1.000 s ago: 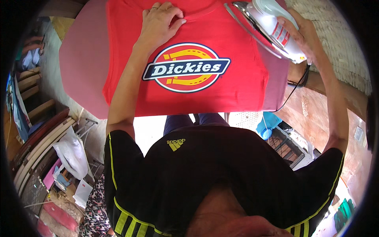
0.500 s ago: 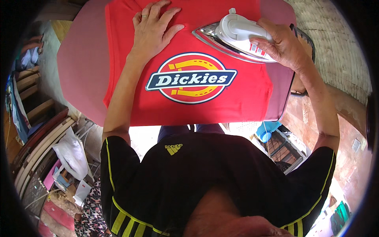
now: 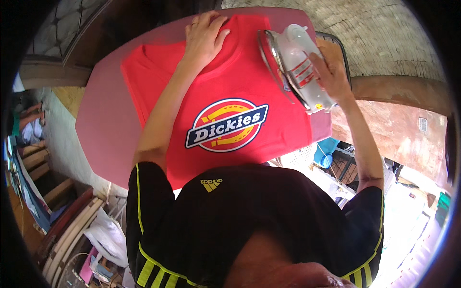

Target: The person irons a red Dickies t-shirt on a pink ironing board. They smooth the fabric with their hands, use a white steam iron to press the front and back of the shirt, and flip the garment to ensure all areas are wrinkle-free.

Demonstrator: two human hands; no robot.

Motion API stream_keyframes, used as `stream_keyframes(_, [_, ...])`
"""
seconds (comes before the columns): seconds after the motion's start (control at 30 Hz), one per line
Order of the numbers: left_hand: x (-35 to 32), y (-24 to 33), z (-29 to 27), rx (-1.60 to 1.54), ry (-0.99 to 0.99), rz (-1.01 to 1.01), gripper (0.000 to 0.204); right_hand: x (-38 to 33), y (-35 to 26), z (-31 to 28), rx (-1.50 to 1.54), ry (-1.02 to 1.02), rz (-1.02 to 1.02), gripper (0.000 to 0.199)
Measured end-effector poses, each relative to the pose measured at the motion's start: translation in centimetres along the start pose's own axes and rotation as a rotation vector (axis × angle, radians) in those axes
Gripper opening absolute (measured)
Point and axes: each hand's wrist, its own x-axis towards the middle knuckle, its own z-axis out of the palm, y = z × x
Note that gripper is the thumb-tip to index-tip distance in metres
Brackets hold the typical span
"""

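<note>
A red shirt [image 3: 283,126] with a printed badge on its front is spread over a mauve ironing board [image 3: 103,139]. Close to the shirt's neckline lies my left hand [image 3: 206,41], fingers extended and thumb apart, holding nothing. My right hand [image 3: 331,77] is wrapped round the handle of a white and silver steam iron [image 3: 298,67] at the shirt's right side. The iron is tilted, its shiny soleplate edge facing left and its nose toward the far side. Whether it touches the fabric, I cannot tell.
A dark metal frame [image 3: 338,41] sticks out at the board's right end. Below it are a blue container [image 3: 325,152] and a dark rack. To the lower left stand stacked boards with a white plastic bag [image 3: 108,235]. A wooden wall [image 3: 384,38] rises at the far right.
The iron has turned from pointing left to pointing away from me and has tilted. My left hand has shifted toward the neckline, now more visible. The whole view has swung.
</note>
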Motion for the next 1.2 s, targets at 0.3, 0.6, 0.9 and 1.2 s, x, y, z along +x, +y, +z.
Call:
stream_keyframes(0.3, [5.1, -3.3, 5.0, -0.202, -0.237, -0.086, 0.026, 4.3, 0.1, 6.4, -0.144, 0.244, -0.244, 0.028])
stream_keyframes(0.6, [6.1, -0.5, 4.5, -0.159, -0.153, -0.097, 0.021, 10.6, 2.4, 7.2, -0.525, 0.495, -0.678, 0.029])
stream_keyframes(0.9, [5.8, 1.3, 2.8, -0.003, -0.149, -0.030, 0.020, -3.5, 2.6, 3.0, -0.242, 0.155, -0.366, 0.030])
stream_keyframes(1.2, [-10.3, 13.1, -0.5, 0.269, -0.218, 0.089, 0.053, -19.8, 4.5, 2.2, -0.248, 0.208, -0.246, 0.022])
